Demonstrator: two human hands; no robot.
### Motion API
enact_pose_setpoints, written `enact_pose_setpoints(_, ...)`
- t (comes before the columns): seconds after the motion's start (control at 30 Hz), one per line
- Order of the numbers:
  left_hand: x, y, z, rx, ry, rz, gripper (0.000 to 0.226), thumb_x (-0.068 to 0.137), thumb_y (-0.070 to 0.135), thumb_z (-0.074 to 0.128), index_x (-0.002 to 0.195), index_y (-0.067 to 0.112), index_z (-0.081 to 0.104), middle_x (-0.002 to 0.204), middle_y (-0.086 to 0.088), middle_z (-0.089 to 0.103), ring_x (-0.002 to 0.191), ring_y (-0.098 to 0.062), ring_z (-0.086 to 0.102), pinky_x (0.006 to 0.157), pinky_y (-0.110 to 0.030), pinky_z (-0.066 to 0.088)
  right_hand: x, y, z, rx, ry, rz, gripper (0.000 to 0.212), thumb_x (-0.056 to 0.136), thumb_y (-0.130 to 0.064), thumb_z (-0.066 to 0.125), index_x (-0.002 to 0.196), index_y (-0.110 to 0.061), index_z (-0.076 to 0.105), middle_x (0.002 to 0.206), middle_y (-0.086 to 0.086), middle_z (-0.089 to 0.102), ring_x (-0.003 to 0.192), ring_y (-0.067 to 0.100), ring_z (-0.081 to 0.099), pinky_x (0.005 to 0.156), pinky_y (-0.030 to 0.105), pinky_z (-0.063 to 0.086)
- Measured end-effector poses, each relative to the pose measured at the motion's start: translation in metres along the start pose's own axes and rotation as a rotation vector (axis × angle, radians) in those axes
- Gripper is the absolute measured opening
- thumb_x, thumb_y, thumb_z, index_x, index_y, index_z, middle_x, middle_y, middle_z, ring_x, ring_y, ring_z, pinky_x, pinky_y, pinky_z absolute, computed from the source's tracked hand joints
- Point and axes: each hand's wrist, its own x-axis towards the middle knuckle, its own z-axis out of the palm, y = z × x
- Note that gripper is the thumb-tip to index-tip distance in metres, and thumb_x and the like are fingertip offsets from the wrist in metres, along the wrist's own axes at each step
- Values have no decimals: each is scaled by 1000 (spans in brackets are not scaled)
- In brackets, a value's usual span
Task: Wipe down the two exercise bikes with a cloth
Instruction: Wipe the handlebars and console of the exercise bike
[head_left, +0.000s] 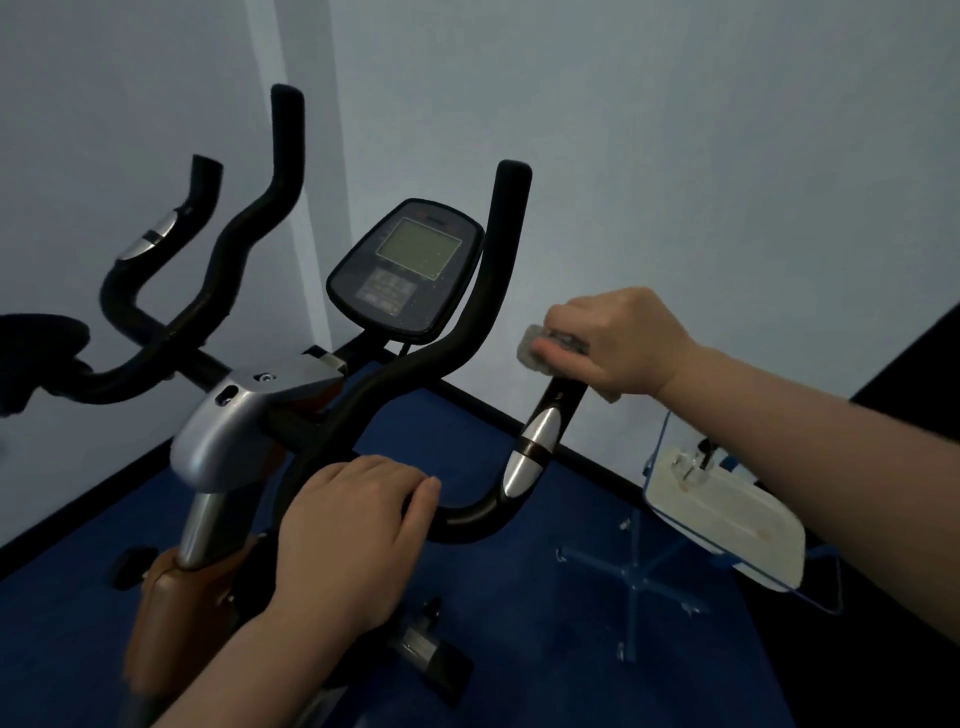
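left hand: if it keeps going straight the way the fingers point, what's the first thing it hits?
The left hand rests on the handlebar's lower bend, fingers pointing right along it. Going straight, it would probably first meet the silver sensor grip on the rising bar, though depth is uncertain.

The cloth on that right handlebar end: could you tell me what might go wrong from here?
The cloth is bunched small under the right hand, so it may miss the silver sensor below. The left hand covers part of the bar, so that patch could go unwiped. The console looks speckled and could be overlooked.
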Motion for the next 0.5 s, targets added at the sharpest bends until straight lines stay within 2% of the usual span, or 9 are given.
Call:
enact_pose_setpoints(0.1, 0, 2, 0, 0, 12, -27, 53, 90, 52, 17, 78, 31, 65, 83, 17, 66, 89, -1, 59, 83, -22, 39, -8, -25, 13, 138, 240, 464, 41, 95, -42, 46, 77, -11, 66, 56, 1, 60, 47, 18, 54, 47, 25, 41)
enact_pose_setpoints(0.17, 1, 3, 1, 10, 20, -45, 55, 89, 54, 17, 78, 31, 66, 81, 16, 66, 88, -2, 59, 83, -23, 40, -5, -45, 23, 277, 445, 805, 38, 97, -42, 45, 82, -14, 66, 58, -6, 57, 49, 7, 52, 47, 23, 41)
enact_pose_setpoints(0.23, 1, 4, 1, 14, 16, -59, 55, 89, 54, 19, 77, 29, 66, 79, 14, 66, 87, -4, 59, 82, -25, 42, 3, -61, 30, 435, 674, 1118, 37, 98, -44, 42, 84, -19, 65, 62, -16, 55, 55, -4, 54, 47, 12, 40)
enact_pose_setpoints(0.3, 1, 4, 1, 10, 39, -65, 51, 90, 52, 24, 77, 29, 67, 78, 14, 66, 85, -4, 59, 81, -25, 41, 9, -68, 33, 578, 850, 1324, 37, 98, -46, 41, 85, -21, 64, 67, -17, 58, 62, -13, 56, 51, 6, 42)
enact_pose_setpoints(0.37, -1, 5, 0, -32, 87, -52, 47, 91, 50, 26, 77, 29, 66, 77, 13, 66, 80, -5, 59, 77, -22, 39, 8, -76, 31, 650, 952, 1415, 38, 98, -47, 40, 90, -19, 65, 75, -14, 63, 67, -9, 59, 57, 9, 48)
enact_pose_setpoints(0.4, -2, 5, -2, -84, 129, -48, 44, 91, 47, 29, 77, 29, 65, 78, 14, 65, 77, -5, 58, 74, -21, 39, 6, -83, 30, 638, 987, 1407, 39, 97, -47, 39, 94, -18, 65, 79, -12, 65, 71, -6, 61, 62, 15, 52)
enact_pose_setpoints(0.43, -4, 2, -5, -154, 192, -57, 38, 91, 44, 32, 79, 28, 65, 79, 16, 63, 77, -4, 57, 71, -19, 40, 6, -91, 28, 595, 1012, 1350, 41, 96, -48, 39, 98, -16, 65, 82, -11, 65, 74, -3, 61, 66, 19, 54)
enact_pose_setpoints(0.5, -6, -11, -13, -254, 360, -129, 23, 90, 37, 40, 86, 29, 62, 84, 20, 58, 79, 0, 53, 69, -15, 39, 17, -110, 23, 520, 990, 1113, 41, 96, -49, 40, 104, -16, 64, 89, -7, 66, 78, -5, 60, 68, 14, 50)
